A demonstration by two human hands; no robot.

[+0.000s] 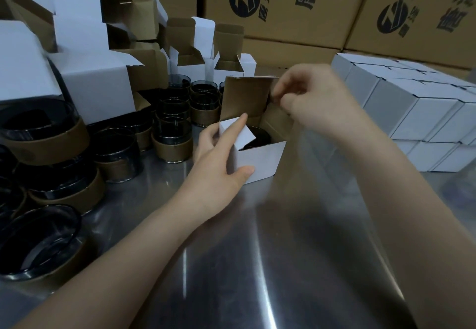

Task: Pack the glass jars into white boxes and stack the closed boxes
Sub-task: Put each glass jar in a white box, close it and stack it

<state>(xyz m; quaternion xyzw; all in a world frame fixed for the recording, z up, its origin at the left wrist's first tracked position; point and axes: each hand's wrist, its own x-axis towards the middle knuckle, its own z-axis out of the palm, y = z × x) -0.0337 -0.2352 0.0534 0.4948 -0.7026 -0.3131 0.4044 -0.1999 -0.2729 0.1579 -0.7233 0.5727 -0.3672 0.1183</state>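
Note:
A small white box (260, 160) stands on the steel table at centre, its brown-lined lid (244, 97) up. A dark glass jar (258, 137) sits inside it. My left hand (219, 164) grips the box's left side, thumb on the front corner and forefinger pressing the white side flap (235, 129) inward. My right hand (309, 97) pinches the lid's right edge above the right flap. Several dark glass jars (172, 135) with brown paper bands stand to the left. Closed white boxes (412, 107) are stacked at the right.
Open white boxes (90, 76) are piled at the back left, several lying on their sides. Large brown printed cartons (296, 1) form a wall behind. A big jar (38, 241) stands close to the near left edge. The steel table (257, 251) lies bare in front.

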